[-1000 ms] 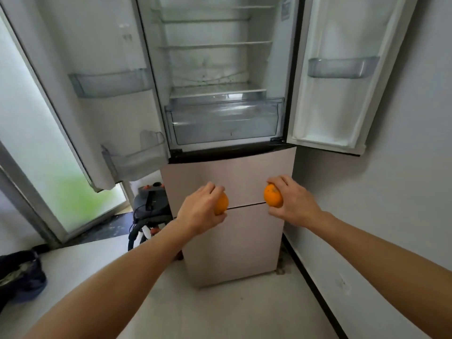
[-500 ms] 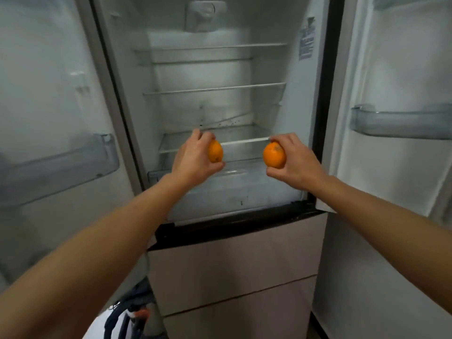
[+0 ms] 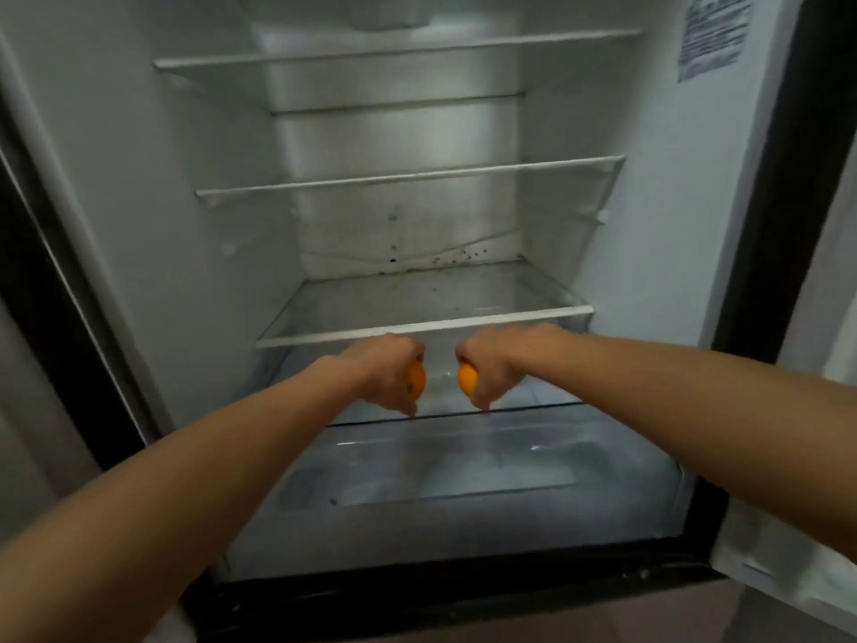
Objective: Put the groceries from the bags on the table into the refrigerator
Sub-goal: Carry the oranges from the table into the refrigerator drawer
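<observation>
Both hands reach into the open refrigerator (image 3: 195,234). The left hand (image 3: 387,368) has its fingers (image 3: 402,399) curled round an orange (image 3: 416,381), and the right hand (image 3: 494,364) grips a second orange (image 3: 467,381) the same way. The two fruits sit close together but apart, just under the front edge of the lowest glass shelf (image 3: 417,301), above the clear drawer (image 3: 463,461).

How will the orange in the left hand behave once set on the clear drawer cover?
The orange is round and the clear cover looks smooth and flat, so it will probably roll if released with any sideways push. Likely firm, not fragile: the left hand wraps it with no visible squashing.
</observation>
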The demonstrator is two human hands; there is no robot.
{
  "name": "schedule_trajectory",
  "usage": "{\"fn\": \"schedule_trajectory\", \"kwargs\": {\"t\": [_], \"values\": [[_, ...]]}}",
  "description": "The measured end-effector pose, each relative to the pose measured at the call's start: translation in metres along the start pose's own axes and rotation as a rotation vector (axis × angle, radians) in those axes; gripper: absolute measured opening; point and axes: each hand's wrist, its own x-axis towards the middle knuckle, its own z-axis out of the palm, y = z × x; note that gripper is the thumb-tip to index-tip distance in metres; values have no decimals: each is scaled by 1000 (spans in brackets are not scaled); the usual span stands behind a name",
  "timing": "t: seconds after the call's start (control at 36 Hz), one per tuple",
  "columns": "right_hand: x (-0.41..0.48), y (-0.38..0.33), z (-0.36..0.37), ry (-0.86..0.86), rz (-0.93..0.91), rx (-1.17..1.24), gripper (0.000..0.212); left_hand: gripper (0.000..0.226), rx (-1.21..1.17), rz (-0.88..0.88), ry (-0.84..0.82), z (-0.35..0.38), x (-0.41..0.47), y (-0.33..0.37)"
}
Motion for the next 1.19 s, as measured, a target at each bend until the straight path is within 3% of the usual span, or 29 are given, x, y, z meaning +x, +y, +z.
{"fn": "schedule_trajectory", "kwargs": {"t": [0.17,0.56,0.75,0.83,0.94,1.03,1.19], "values": [[46,-1,13,-229,63,-62,58,55,22,14,-138,19,35,-12],[89,16,43,-231,77,-45,79,52,-22,105,-221,55,92,-17],[72,24,30,-174,143,-65,75,58,13,89,-177,47,88,-20],[54,30,16,-155,152,-62,59,45,60,123,-141,35,79,-19],[31,26,-3,-117,122,-75,52,30,60,102,-193,22,62,-16],[22,17,-14,-40,79,-71,31,22,94,67,-192,10,44,-13],[9,-11,-29,197,-53,-157,37,30,191,-51,-53,-18,-11,-20]]}}
